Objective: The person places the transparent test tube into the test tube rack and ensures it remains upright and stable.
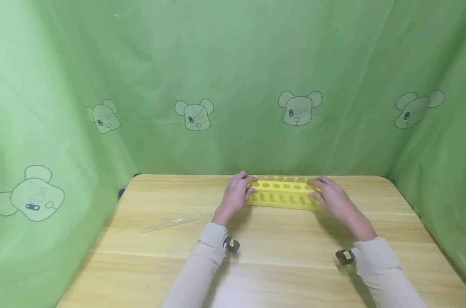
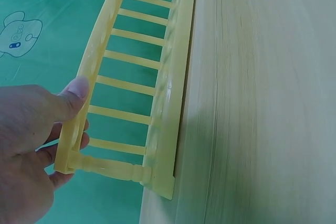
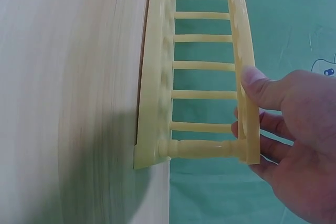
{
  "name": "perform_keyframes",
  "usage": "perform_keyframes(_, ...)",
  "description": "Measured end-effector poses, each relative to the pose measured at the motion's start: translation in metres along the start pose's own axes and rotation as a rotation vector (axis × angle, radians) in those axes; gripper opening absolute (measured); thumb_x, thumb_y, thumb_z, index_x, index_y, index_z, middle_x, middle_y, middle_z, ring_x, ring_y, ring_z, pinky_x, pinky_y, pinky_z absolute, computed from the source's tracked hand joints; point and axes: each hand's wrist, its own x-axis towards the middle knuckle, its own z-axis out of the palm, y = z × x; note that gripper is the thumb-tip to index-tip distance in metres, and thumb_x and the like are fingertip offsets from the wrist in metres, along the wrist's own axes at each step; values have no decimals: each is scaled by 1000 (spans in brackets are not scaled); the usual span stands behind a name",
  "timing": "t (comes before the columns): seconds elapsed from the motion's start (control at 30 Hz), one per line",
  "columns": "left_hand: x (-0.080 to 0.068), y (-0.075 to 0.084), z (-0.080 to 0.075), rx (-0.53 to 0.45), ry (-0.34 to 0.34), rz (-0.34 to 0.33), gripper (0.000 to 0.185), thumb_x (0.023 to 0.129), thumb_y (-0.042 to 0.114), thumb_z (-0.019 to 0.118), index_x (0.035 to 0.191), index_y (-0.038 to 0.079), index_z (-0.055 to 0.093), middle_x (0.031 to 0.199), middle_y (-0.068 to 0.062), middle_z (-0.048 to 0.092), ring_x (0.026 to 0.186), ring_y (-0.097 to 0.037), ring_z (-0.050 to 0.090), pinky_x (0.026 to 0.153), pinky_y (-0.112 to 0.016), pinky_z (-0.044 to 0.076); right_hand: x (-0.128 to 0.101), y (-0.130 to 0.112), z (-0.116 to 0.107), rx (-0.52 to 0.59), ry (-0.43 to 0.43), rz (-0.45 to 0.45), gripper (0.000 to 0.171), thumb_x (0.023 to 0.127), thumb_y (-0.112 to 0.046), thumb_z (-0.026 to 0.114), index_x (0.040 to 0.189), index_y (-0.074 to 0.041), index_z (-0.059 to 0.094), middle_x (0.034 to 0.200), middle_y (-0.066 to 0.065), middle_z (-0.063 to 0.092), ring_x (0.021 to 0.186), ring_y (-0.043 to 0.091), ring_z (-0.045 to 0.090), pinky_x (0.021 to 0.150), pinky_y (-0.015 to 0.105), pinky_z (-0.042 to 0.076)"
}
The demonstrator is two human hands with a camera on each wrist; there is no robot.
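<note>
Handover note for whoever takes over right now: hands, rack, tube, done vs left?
Left hand: grips the left end of the yellow test tube rack, thumb on the top rail, fingers curled underneath.
Right hand: grips the right end the same way.
Rack: stands upright at the far edge of the wooden table, base on the tabletop; every hole visible is empty.
Clear glass tube: lies flat on the table to the left of the left hand, untouched.
Done: rack held at both ends.
Left: probably the tube still has to go into the rack.
</note>
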Motion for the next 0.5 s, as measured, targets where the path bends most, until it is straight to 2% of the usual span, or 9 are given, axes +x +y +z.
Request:
perform_keyframes(0.23, -5, -6, -3, -36, 16, -19, 43, 91, 30, 75, 131, 16, 70, 107, -1, 61, 96, -15, 52, 93, -32, 48, 5, -4, 6, 19, 21, -4, 40, 95, -6, 71, 133, 6, 61, 126, 28, 59, 113, 47, 58, 99, 66, 48)
perform_keyframes(0.5, -12, -14, -11, -75, 26, -37, 42, 91, 27, 76, 130, 13, 70, 102, -3, 59, 92, -16, 52, 98, -37, 48, 10, -10, 16, 47, 45, -9, 40, 95, -5, 72, 133, 6, 62, 126, 27, 60, 113, 46, 59, 99, 65, 49)
